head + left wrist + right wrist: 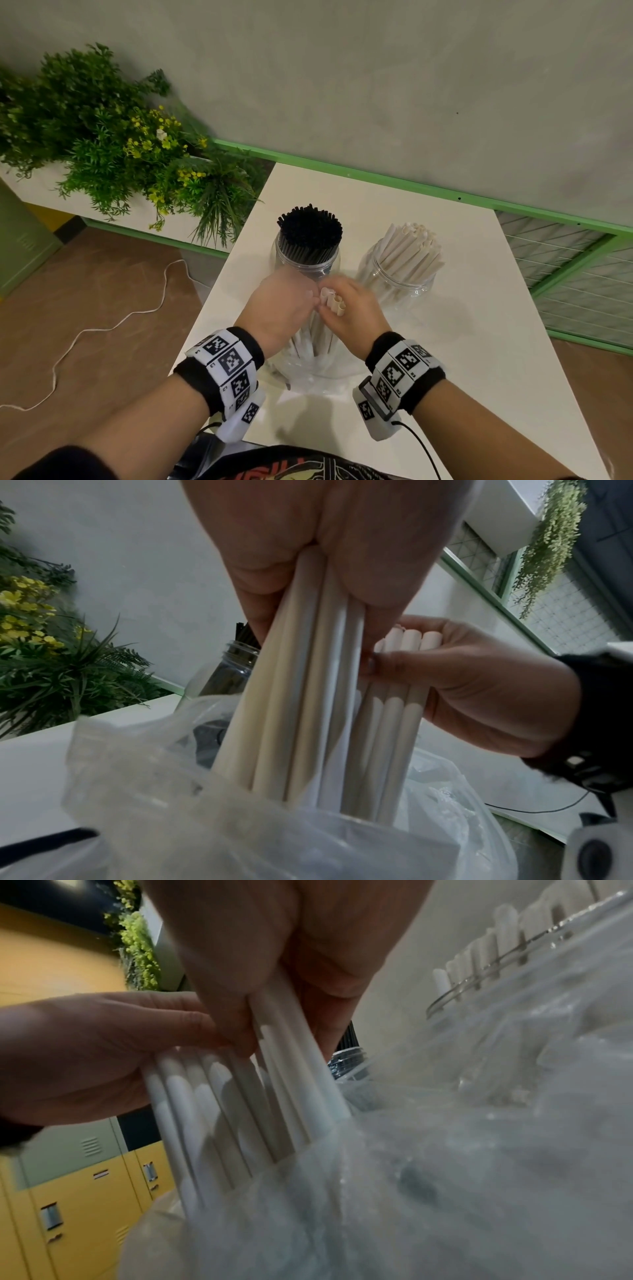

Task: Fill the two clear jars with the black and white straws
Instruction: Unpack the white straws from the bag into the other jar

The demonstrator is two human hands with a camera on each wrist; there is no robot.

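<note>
Two clear jars stand on the white table [479, 308]. The left jar [306, 260] is packed with black straws [310, 226]; the right jar [397, 277] holds white straws [411, 246]. In front of them, a bundle of white straws [330, 303] stands upright in a clear plastic bag [308, 370]. My left hand [284, 308] grips part of the bundle [308, 669]. My right hand [352, 308] grips the rest [291, 1069]. The two hands touch at the top of the bundle. The straws' lower ends are hidden in the bag [240, 831].
A planter with green plants and yellow flowers [113, 147] stands left of the table. A white cord [102, 329] lies on the brown floor. A green rail and wire mesh [565, 267] run behind and to the right. Yellow lockers [85, 1191] show in the right wrist view.
</note>
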